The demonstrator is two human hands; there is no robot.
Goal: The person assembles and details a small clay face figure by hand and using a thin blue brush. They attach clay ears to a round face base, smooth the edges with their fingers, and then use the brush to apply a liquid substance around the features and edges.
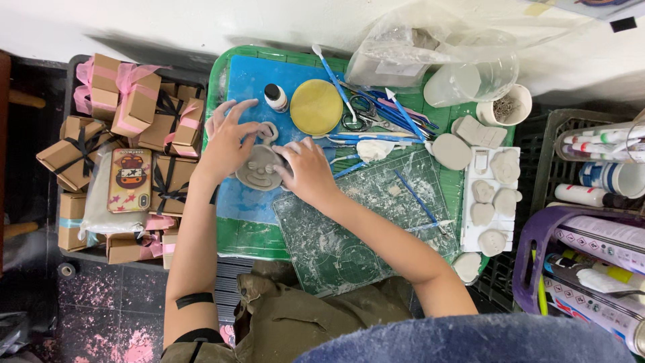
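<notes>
Pressing a grey clay face (259,169) flat on a blue mat (250,87), both hands work at the centre of the worktop (232,238).

- Left hand (227,142): at 9 o'clock of the face, fingers spread wide, tips resting on its upper left edge and on a clay loop (267,130) at the face's 12 o'clock.
- Right hand (308,168): at 3 o'clock of the face, fingers bent and close together, pressing its right edge; nothing gripped.
- Clay face: round, with eyes and a mouth cut in; lies between the two hands.
- Small bottle (275,97), dark cap: 12 o'clock of the face, just beside a yellow disc (316,106).
- Blue tools (376,111) and scissors (359,114): 1 o'clock, heaped.
- Cutting mat (363,228), green, dusted white: 4 o'clock, under the right forearm.
- White tray (472,235) with small clay pieces (482,202): 3 o'clock, well apart.
- Plastic jug (474,77) and cup (505,107): 2 o'clock.
- Ribboned brown boxes (131,101) and a phone (130,180): 9 o'clock, in a crate.
- Paint tubes (591,195): far 3 o'clock.
</notes>
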